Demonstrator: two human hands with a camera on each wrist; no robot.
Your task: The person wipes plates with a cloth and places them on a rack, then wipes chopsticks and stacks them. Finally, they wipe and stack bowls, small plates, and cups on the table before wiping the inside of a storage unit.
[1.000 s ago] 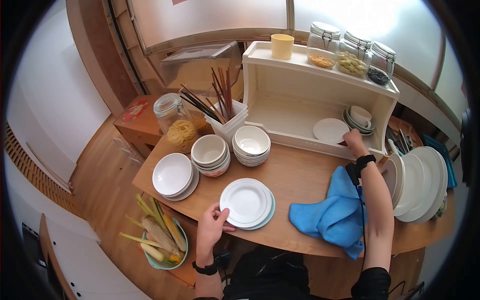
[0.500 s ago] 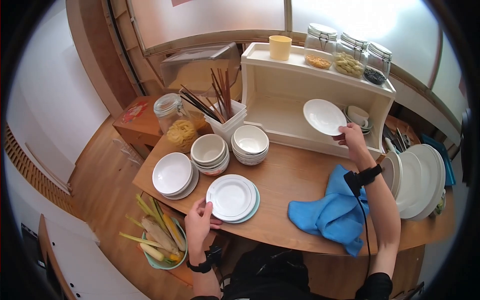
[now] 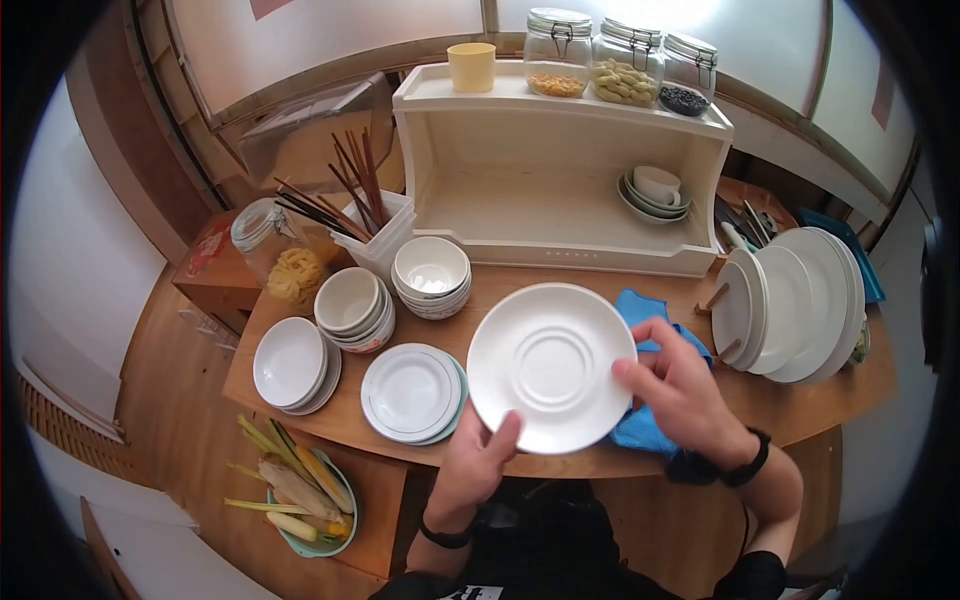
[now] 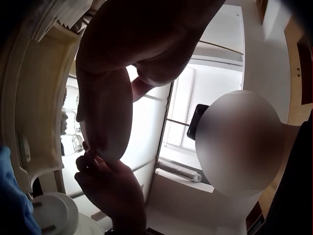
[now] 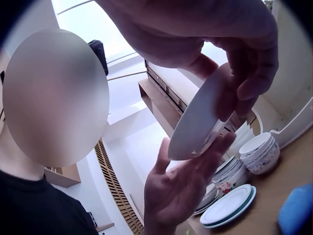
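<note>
A white saucer (image 3: 552,368) with a ringed centre is held up in front of the body, above the table's near edge. My right hand (image 3: 685,395) pinches its right rim, thumb on the upper face. At the lower left rim my left hand (image 3: 475,462) grips it, thumb over the edge and fingers beneath. In the right wrist view the saucer (image 5: 203,115) is tilted between the right hand (image 5: 234,44) and the left hand (image 5: 178,193). Just left of it, white plates (image 3: 408,392) lie on a pale blue plate.
Bowl stacks (image 3: 352,302) and white dishes (image 3: 290,362) stand on the left. A cream shelf (image 3: 560,250) at the back holds green dishes with a cup (image 3: 657,186), and jars on top. A blue cloth (image 3: 640,432) lies behind the right hand; racked plates (image 3: 790,310) stand at the right.
The right hand has brought the saucer from the shelf toward the body. My left hand has left the plate stack and now holds the saucer too. The head view has shifted right.
</note>
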